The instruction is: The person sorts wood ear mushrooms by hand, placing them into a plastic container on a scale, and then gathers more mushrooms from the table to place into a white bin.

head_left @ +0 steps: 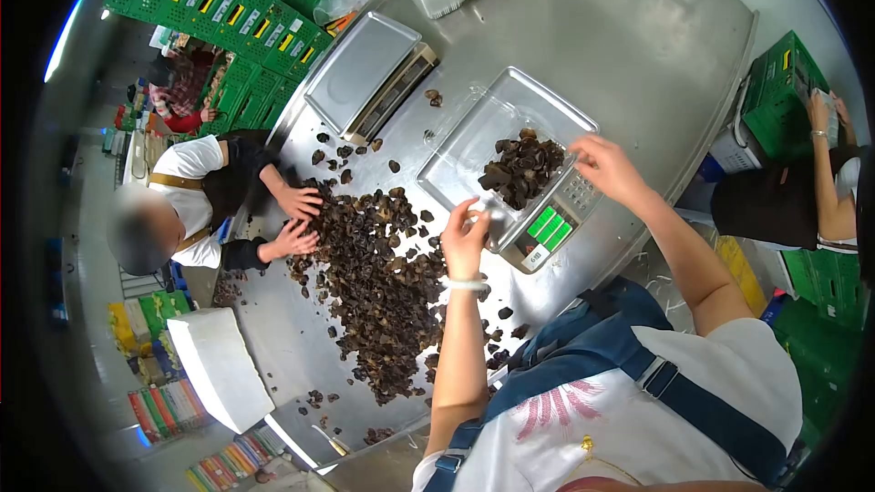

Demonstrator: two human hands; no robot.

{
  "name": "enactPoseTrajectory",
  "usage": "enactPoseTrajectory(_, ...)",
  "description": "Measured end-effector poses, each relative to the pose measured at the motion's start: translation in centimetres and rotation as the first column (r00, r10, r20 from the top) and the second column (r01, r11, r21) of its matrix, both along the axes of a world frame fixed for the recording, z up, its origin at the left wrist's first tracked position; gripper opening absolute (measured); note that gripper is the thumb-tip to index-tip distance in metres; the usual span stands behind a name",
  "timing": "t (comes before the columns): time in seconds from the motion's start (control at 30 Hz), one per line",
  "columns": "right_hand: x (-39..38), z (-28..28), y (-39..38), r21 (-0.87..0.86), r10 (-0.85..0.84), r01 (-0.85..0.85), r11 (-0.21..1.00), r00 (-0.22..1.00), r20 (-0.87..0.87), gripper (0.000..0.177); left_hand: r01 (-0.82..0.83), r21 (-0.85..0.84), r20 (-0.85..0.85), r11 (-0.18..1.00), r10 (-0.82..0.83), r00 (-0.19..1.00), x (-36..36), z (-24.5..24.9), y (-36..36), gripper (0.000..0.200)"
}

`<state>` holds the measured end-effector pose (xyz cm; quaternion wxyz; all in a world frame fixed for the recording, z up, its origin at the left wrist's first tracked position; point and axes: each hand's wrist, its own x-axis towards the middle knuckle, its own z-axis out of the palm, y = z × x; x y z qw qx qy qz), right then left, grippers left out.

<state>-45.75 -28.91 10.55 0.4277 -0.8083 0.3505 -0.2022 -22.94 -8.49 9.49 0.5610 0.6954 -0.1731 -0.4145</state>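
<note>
Co-worker's hands (293,221): spread at the pile's edge.
Dark pile (383,301): on the metal surface (656,46).
Left hand (464,235): curled beside the scale (540,94); pinch unclear.
Clear container (507,210): on the scale, holding dark pieces (526,169).
Right hand (609,169): fingers bent near the container; pinch unclear.

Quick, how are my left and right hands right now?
Left hand: fingers curled by the scale tray; grip unclear.
Right hand: fingers bent at the tray's edge; can't tell if it grips anything.
</note>
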Motion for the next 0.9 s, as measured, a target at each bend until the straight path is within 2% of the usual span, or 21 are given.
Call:
enactPoseTrajectory(0.03,-0.9,-0.6,0.3,0.011,-0.008,0.008,1.000,1.000,-0.005,0.023,-0.123,-0.050,-0.243,0.991,0.108,0.964,0.1,-0.4,1.5,0.023)
enactPoseTrajectory(0.07,-1.2,-0.7,0.9,0.007,0.008,-0.009,1.000,0.998,0.060,0.021,-0.305,-0.068,-0.476,0.950,0.238,0.847,-0.2,-0.5,3.0,0.020)
enactPoseTrajectory(0.1,-1.3,-0.6,2.0,0.006,0.023,-0.024,1.000,0.992,0.123,0.018,-0.476,-0.036,-0.680,0.879,0.327,0.656,-0.8,-0.7,4.4,0.019)
enactPoseTrajectory(0.13,-1.4,-0.3,3.3,0.006,0.035,-0.036,0.999,0.983,0.183,0.015,-0.456,-0.111,-0.767,0.883,0.216,0.605,-1.6,-1.0,5.6,0.022)
enactPoseTrajectory(0.17,-1.1,0.2,4.8,0.005,0.115,-0.118,0.993,0.978,0.175,0.012,-0.464,-0.137,-0.791,0.875,0.185,0.583,-3.3,-1.5,6.6,0.020)
enactPoseTrajectory(0.2,-0.9,0.3,6.4,-0.046,0.262,-0.258,0.965,0.948,0.178,0.017,-0.404,-0.264,-0.806,0.876,0.030,0.591,-4.9,-2.8,7.8,0.023)
enactPoseTrajectory(0.23,-0.6,-0.5,8.3,-0.092,0.374,-0.363,0.927,0.910,0.179,0.020,-0.343,-0.219,-0.824,0.913,0.015,0.566,-6.7,-3.9,9.0,0.026)
enactPoseTrajectory(0.27,0.0,-1.1,10.3,0.080,0.529,-0.545,0.834,0.833,0.163,0.026,-0.283,-0.240,-0.862,0.929,-0.069,0.503,-8.7,-4.7,10.1,0.030)
enactPoseTrajectory(0.3,0.7,-1.7,11.7,-0.162,0.700,-0.682,0.713,0.708,0.098,0.029,-0.223,-0.189,-0.856,0.956,-0.049,0.514,-10.5,-6.0,11.0,0.036)
enactPoseTrajectory(0.33,0.8,-3.4,13.0,-0.207,0.766,-0.753,0.625,0.643,-0.027,0.030,-0.295,-0.219,-0.898,0.930,-0.074,0.434,-12.5,-3.7,10.5,0.043)
enactPoseTrajectory(0.37,0.7,-5.3,13.8,-0.223,0.802,-0.791,0.570,0.595,-0.061,0.030,-0.269,-0.209,-0.876,0.940,-0.058,0.478,-13.5,-2.7,10.3,0.049)
enactPoseTrajectory(0.43,0.7,-5.8,14.0,-0.093,0.852,-0.852,0.515,0.520,-0.051,0.029,-0.254,-0.231,-0.891,0.939,-0.099,0.444,-14.2,-2.2,10.9,0.052)
enactPoseTrajectory(0.53,0.0,-6.5,14.3,-0.029,0.858,-0.860,0.510,0.506,0.092,0.031,-0.178,-0.171,-0.823,0.969,-0.041,0.567,-14.9,-3.0,12.8,0.051)
enactPoseTrajectory(0.67,0.2,-4.4,14.5,0.070,0.843,-0.877,0.475,0.476,0.251,0.040,-0.201,-0.087,-0.776,0.976,0.060,0.627,-14.5,-5.7,14.4,0.042)
enactPoseTrajectory(0.73,0.8,-4.2,14.2,-0.020,0.814,-0.825,0.565,0.553,0.179,0.041,-0.258,-0.052,-0.722,0.965,0.142,0.677,-14.0,-5.9,14.1,0.041)
enactPoseTrajectory(0.77,1.3,-4.0,14.0,-0.068,0.794,-0.795,0.603,0.590,0.146,0.042,-0.284,-0.101,-0.708,0.953,0.132,0.694,-13.6,-4.9,13.3,0.041)
enactPoseTrajectory(0.83,2.5,-2.0,12.3,-0.143,0.695,-0.682,0.717,0.687,0.211,0.029,-0.345,-0.210,-0.672,0.915,0.121,0.730,-12.5,-2.3,10.3,0.040)
enactPoseTrajectory(0.87,3.2,-1.3,11.4,-0.176,0.649,-0.626,0.760,0.719,0.247,0.026,-0.353,-0.262,-0.689,0.898,0.082,0.720,-11.6,-2.1,9.6,0.041)
enactPoseTrajectory(0.9,4.0,-0.4,10.3,-0.209,0.601,-0.563,0.799,0.746,0.286,0.022,-0.323,-0.318,-0.645,0.891,0.046,0.763,-10.7,-0.5,8.0,0.040)
